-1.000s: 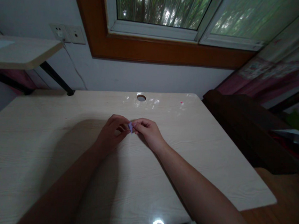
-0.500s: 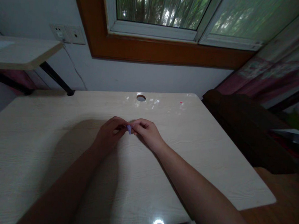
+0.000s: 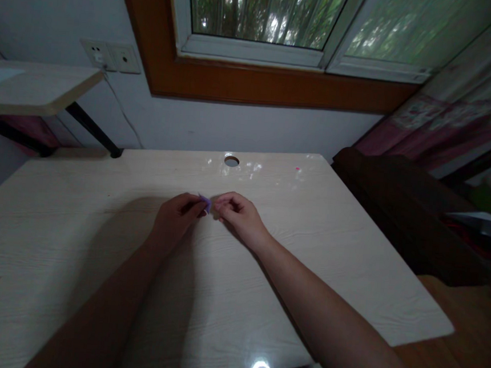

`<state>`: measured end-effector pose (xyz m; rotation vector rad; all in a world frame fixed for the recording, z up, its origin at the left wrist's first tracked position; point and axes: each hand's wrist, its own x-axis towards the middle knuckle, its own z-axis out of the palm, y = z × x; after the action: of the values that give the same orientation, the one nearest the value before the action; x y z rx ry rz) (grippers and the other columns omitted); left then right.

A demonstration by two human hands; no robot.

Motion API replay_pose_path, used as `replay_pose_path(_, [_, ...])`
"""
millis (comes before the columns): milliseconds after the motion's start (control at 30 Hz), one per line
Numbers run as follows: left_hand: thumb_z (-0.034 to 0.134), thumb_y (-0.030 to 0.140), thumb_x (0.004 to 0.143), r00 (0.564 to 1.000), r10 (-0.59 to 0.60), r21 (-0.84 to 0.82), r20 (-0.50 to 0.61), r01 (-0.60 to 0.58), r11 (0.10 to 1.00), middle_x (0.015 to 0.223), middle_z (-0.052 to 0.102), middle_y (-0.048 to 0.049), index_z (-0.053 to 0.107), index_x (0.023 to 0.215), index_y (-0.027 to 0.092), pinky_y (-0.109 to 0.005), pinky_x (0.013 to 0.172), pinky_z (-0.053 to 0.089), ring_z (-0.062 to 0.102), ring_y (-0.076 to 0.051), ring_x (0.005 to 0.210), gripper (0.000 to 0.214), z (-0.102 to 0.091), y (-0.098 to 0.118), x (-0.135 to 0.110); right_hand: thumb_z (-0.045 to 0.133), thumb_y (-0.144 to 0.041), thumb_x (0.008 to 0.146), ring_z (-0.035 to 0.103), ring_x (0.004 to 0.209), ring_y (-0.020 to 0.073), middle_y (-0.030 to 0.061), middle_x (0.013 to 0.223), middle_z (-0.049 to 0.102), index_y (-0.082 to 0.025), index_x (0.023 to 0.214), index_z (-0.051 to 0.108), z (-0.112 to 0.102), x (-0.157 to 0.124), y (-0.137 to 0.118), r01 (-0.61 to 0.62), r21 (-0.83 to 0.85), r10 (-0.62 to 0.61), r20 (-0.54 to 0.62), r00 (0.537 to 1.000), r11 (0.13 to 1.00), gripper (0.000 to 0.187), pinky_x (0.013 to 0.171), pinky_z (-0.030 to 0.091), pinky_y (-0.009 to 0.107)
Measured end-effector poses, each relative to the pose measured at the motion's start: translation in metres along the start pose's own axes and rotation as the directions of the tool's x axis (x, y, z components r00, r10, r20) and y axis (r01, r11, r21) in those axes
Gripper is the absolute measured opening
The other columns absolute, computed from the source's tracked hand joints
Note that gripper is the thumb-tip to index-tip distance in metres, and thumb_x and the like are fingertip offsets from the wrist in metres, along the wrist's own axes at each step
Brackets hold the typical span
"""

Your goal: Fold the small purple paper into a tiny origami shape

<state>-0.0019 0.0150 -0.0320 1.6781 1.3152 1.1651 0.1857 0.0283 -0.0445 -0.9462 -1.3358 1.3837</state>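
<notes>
Two hands are at work over the table [image 3: 350, 267], both on the near side of its round hole [image 3: 232, 161], which serves as reference. Left hand [image 3: 174, 218], near side of the hole and to its left: thumb and fingers closed on a small purple piece [image 3: 205, 203] (thin and angular; exact form too small to make out). The piece projects from the fingertips, on the near side of the hole and slightly left of it. Right hand [image 3: 241, 215], near side of the hole and slightly right: fingers curled, tips just beside the piece; whether it grips anything cannot be told.

Edges: the table's far edge passes just behind the hole, near the wall [image 3: 233, 125]; the right edge slants away, well apart from the hole. A pink speck [image 3: 297, 168] lies right of the hole.

Room: broad tabletop extends right of the hole, and leftward from it to a black shelf leg [image 3: 94, 129], well apart from both hands.
</notes>
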Motion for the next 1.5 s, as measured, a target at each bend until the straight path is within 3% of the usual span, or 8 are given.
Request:
replay_pose_path(167, [0.065, 0.036, 0.084, 0.999, -0.048, -0.026, 0.023, 0.048, 0.999, 0.072, 0.072, -0.0015, 0.071, 0.086, 0.018, -0.025, 0.066, 0.053, 0.067, -0.015, 0.065, 0.019, 0.0, 0.002, 0.001, 0.074, -0.034, 0.079, 0.05, 0.059, 0.0093, -0.0006, 0.074, 0.062, -0.019, 0.101, 0.068, 0.001, -0.001, 0.0, 0.06, -0.042, -0.059, 0.031, 0.998, 0.997, 0.027, 0.056, 0.04, 0.023])
replay_pose_path(367, [0.062, 0.04, 0.087, 0.993, -0.073, 0.026, 0.094, 0.071, 0.997, 0.072, 0.071, -0.0013, 0.071, 0.088, 0.019, -0.025, 0.065, 0.051, 0.067, -0.016, 0.066, 0.023, 0.0, 0.004, 0.001, 0.073, -0.038, 0.08, 0.047, 0.057, 0.0103, -0.0026, 0.066, 0.058, -0.019, 0.097, 0.067, 0.0, -0.003, 0.001, 0.062, -0.131, -0.058, 0.036, 0.998, 0.989, 0.026, 0.054, 0.036, 0.023])
replay_pose_path(867, [0.05, 0.036, 0.094, 0.979, 0.014, -0.003, 0.202, -0.013, 1.0, 0.074, 0.067, -0.0022, 0.066, 0.085, 0.018, -0.026, 0.069, 0.049, 0.064, -0.015, 0.071, 0.026, -0.001, 0.006, -0.002, 0.071, -0.039, 0.08, 0.05, 0.058, 0.0115, -0.0016, 0.065, 0.059, -0.018, 0.09, 0.066, 0.002, -0.003, -0.001, 0.015, -0.177, -0.013, 0.013, 1.0, 0.984, 0.024, 0.055, 0.038, 0.024])
replay_pose_path(1033, [0.059, 0.039, 0.089, 0.982, -0.05, -0.062, 0.18, 0.062, 0.996, 0.074, 0.069, -0.002, 0.067, 0.087, 0.018, -0.026, 0.067, 0.051, 0.066, -0.016, 0.068, 0.022, 0.0, 0.003, -0.001, 0.071, -0.039, 0.081, 0.05, 0.059, 0.0107, -0.0021, 0.067, 0.058, -0.018, 0.092, 0.066, 0.001, -0.003, 0.001, 0.031, -0.17, -0.026, 0.029, 0.999, 0.985, 0.025, 0.057, 0.039, 0.023])
replay_pose_path(1200, [0.058, 0.039, 0.088, 0.98, -0.102, -0.097, 0.173, 0.12, 0.988, 0.07, 0.068, -0.002, 0.068, 0.083, 0.018, -0.026, 0.063, 0.05, 0.064, -0.016, 0.065, 0.024, -0.001, 0.003, 0.001, 0.066, -0.039, 0.084, 0.055, 0.064, 0.0117, 0.0016, 0.079, 0.064, -0.019, 0.095, 0.066, 0.002, -0.003, -0.002, 0.017, -0.114, -0.017, 0.002, 1.0, 0.993, 0.022, 0.059, 0.044, 0.025])
replay_pose_path(1333, [0.06, 0.038, 0.085, 0.976, -0.145, -0.128, 0.163, 0.166, 0.978, 0.064, 0.064, -0.0004, 0.067, 0.077, 0.018, -0.024, 0.06, 0.048, 0.059, -0.014, 0.06, 0.023, -0.003, 0.008, 0.001, 0.064, -0.03, 0.086, 0.054, 0.065, 0.0105, 0.0039, 0.094, 0.063, -0.022, 0.103, 0.067, 0.002, -0.005, -0.006, 0.135, -0.188, -0.137, 0.0, 0.991, 0.973, 0.02, 0.062, 0.047, 0.026])
replay_pose_path(1500, [0.063, 0.04, 0.083, 0.968, -0.152, -0.149, 0.199, 0.183, 0.972, 0.06, 0.06, 0.0017, 0.064, 0.068, 0.018, -0.023, 0.057, 0.045, 0.054, -0.012, 0.057, 0.026, -0.003, 0.011, -0.001, 0.064, -0.023, 0.088, 0.055, 0.076, 0.0125, 0.0076, 0.113, 0.057, -0.026, 0.108, 0.07, 0.002, -0.008, -0.007, 0.346, -0.376, -0.342, 0.079, 0.936, 0.859, 0.02, 0.069, 0.049, 0.029])
